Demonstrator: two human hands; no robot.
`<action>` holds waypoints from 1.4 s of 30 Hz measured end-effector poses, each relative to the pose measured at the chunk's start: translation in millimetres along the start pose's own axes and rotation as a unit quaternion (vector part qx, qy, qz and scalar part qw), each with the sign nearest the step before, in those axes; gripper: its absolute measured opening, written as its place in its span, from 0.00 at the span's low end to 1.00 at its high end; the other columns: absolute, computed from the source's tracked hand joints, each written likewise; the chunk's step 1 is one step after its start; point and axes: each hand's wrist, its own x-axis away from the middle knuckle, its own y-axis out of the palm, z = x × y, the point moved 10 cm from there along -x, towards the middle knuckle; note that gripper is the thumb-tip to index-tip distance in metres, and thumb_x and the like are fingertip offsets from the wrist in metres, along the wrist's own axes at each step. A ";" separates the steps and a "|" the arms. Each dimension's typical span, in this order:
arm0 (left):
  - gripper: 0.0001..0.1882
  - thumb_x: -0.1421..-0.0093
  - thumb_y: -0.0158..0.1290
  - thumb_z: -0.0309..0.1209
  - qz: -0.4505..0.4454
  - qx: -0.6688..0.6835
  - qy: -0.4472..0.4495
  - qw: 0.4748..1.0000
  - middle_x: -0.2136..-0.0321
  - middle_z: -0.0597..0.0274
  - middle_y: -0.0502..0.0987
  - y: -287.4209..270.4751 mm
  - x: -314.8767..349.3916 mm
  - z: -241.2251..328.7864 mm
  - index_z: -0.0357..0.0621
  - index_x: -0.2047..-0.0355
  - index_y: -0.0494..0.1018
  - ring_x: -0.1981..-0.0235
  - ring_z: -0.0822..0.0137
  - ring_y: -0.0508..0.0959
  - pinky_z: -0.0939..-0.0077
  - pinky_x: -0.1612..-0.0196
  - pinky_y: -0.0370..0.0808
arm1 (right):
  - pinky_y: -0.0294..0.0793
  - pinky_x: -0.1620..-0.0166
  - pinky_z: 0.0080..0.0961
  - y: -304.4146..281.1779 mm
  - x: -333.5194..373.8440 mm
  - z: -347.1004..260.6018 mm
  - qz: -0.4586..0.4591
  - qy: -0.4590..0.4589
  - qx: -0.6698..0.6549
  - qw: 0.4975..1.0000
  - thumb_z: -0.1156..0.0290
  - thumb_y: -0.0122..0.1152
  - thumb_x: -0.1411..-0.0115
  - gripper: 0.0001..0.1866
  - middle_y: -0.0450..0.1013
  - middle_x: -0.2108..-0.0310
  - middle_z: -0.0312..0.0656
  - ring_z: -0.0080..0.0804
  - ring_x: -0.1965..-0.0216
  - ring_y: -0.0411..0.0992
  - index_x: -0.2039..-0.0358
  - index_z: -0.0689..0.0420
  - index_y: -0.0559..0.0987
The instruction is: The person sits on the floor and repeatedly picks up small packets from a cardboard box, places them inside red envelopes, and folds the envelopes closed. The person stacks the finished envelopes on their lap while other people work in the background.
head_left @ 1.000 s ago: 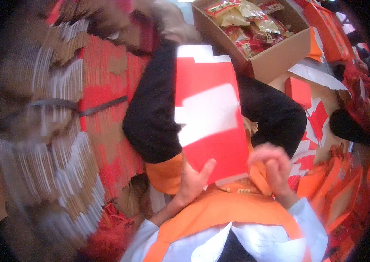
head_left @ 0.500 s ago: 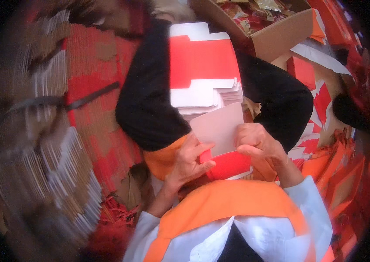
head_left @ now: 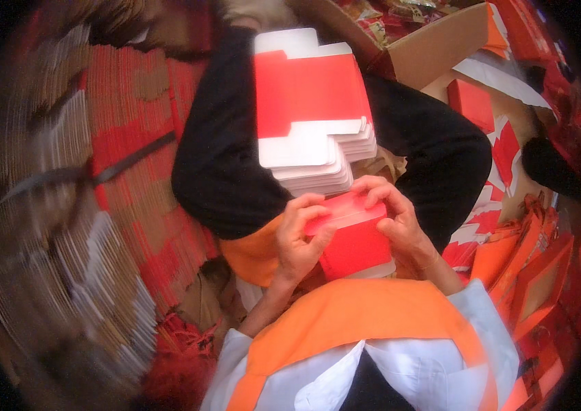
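Observation:
Between my hands, just above my orange apron, is a small red carton (head_left: 355,248) with pale edges. Its upper panel is folded over toward me. My left hand (head_left: 300,236) grips the carton's left side, thumb and fingers curled round the edge. My right hand (head_left: 397,218) holds the right side, with fingers bent over the top panel and the thumb against the front. Just beyond the carton, a stack of flat carton blanks (head_left: 314,92), red with white flaps, rests between my legs.
At left stand long rows of packed flat cardboard blanks (head_left: 129,147), crossed by a dark strap (head_left: 136,157). A brown cardboard box (head_left: 434,44) with shiny packets lies at the far right. Nearer right are a red box (head_left: 470,105) and orange bags (head_left: 503,264).
The carton's raised pale panel has been folded down toward me, so its red outside now shows. My right hand has shifted up onto the top edge, fingers bent over it.

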 end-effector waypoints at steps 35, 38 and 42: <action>0.03 0.43 0.49 0.22 0.120 0.046 0.061 0.990 0.63 0.53 0.73 4.6 12.4 5.9 0.36 0.68 0.69 0.58 0.60 0.73 0.70 0.53 0.68 | 0.61 0.48 0.27 0.4 -6.6 4.6 0.003 0.088 0.074 0.993 0.70 0.39 0.39 0.16 0.69 0.59 0.46 0.35 0.54 0.65 0.58 0.63 0.72; 0.03 0.43 0.49 0.23 0.122 0.047 0.046 0.990 0.63 0.54 0.74 3.4 12.0 3.5 0.36 0.68 0.69 0.59 0.60 0.73 0.71 0.53 0.68 | 0.60 0.47 0.27 -0.3 -1.4 13.4 0.028 0.145 -0.050 0.988 0.71 0.36 0.39 0.17 0.67 0.56 0.47 0.34 0.53 0.65 0.55 0.63 0.71; 0.03 0.43 0.50 0.23 0.118 0.047 0.040 0.991 0.64 0.54 0.74 3.2 10.5 1.8 0.37 0.68 0.69 0.60 0.61 0.73 0.72 0.54 0.68 | 0.60 0.46 0.28 10.0 0.9 5.8 0.002 0.177 -0.183 0.967 0.69 0.38 0.39 0.16 0.63 0.53 0.44 0.32 0.49 0.62 0.55 0.59 0.71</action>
